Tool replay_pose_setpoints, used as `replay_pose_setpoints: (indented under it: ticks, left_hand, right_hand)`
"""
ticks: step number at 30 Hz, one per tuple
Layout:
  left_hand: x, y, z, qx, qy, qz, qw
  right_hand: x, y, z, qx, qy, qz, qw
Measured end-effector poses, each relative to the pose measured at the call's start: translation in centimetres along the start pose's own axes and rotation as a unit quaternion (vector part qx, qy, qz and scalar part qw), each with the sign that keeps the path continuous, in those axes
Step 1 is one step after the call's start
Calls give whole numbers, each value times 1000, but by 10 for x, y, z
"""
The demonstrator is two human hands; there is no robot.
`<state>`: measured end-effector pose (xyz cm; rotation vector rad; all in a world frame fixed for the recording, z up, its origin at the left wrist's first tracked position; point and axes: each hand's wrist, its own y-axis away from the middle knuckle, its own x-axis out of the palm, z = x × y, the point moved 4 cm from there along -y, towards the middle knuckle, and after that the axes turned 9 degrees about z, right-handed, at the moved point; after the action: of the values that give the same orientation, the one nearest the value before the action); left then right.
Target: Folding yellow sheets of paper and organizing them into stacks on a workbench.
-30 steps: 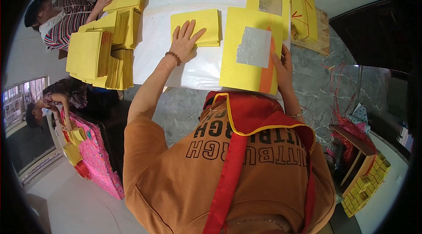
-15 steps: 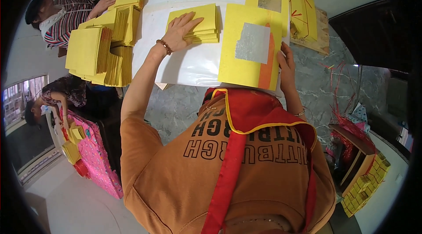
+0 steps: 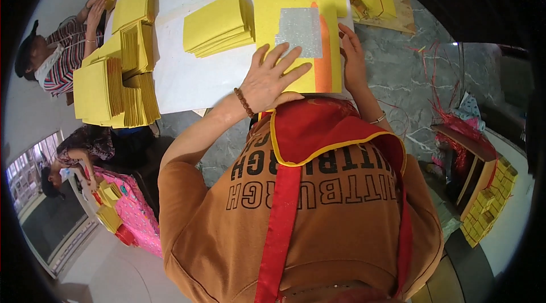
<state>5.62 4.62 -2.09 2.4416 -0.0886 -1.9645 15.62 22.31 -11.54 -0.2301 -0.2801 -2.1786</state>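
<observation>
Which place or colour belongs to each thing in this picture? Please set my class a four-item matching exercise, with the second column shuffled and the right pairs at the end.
Column one
1. Left hand
2. Right hand
3. Yellow stack nearest the left hand
4. Apron

Column two
A. On the white tabletop, left of the yellow sheet with a silver patch
B. Red with a yellow edge
C. At the right edge of that sheet
D. Fingers spread over the lower left part of that sheet

Right pairs: 1-D, 2-C, 3-A, 4-B
</observation>
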Motion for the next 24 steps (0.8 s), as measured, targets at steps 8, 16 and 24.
replay_pose_setpoints:
  ticks: [8,16,24]
  left_hand:
    - [-4,0,-2,21,88,-24,996]
    - [-15,-8,7,68,273,-77,957]
    - [-12,-13,19,5,338,-44,940]
  right_hand:
    - [17,-1,13,-36,-35,-4,999]
    - [1,1,18,-106,203,23,973]
    - [0,-1,7,-54,96,40,993]
